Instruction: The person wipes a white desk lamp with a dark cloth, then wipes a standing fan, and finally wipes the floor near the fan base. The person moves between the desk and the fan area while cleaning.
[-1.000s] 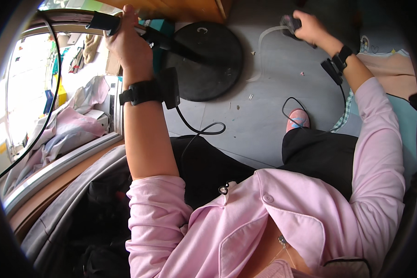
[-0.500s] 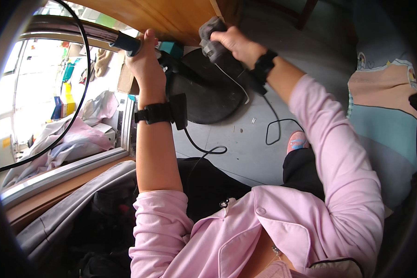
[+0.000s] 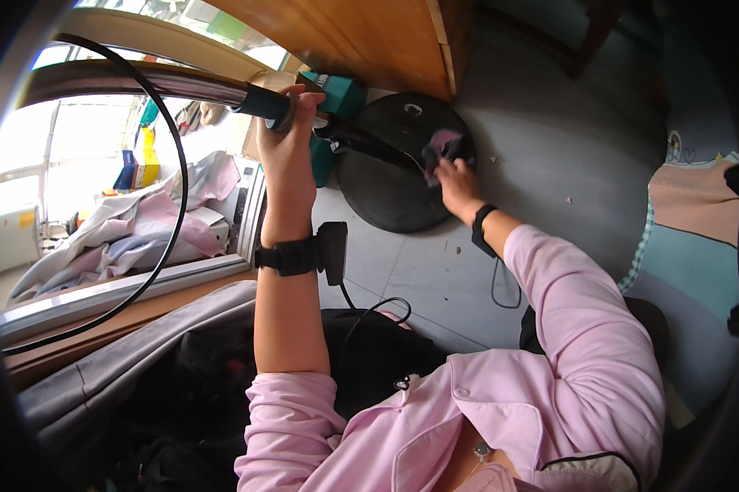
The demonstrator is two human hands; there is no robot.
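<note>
My left hand (image 3: 287, 164) is wrapped round a metal pole (image 3: 181, 83) at its dark collar, holding it tilted. The pole's thinner black lower part runs down to a round black base (image 3: 382, 201) on the floor. In my right hand (image 3: 460, 187) is a bunched dark grey and pinkish cloth (image 3: 443, 149), blurred by motion, over the right part of the base's top. Whether the cloth presses on the base all over cannot be made out. Both wrists wear black straps with cables.
A wooden cabinet (image 3: 378, 41) stands beyond the base, with a teal box (image 3: 337, 92) beside it. To the left are a window frame (image 3: 132, 283) and rumpled fabric (image 3: 152, 225) behind it. A black cable (image 3: 184, 164) loops at left. Patterned fabric (image 3: 689, 221) hangs at right.
My right hand has come down with the cloth, from beside the cabinet's edge onto the base's right part. My left hand still grips the pole. The view has shifted, showing more of the base.
</note>
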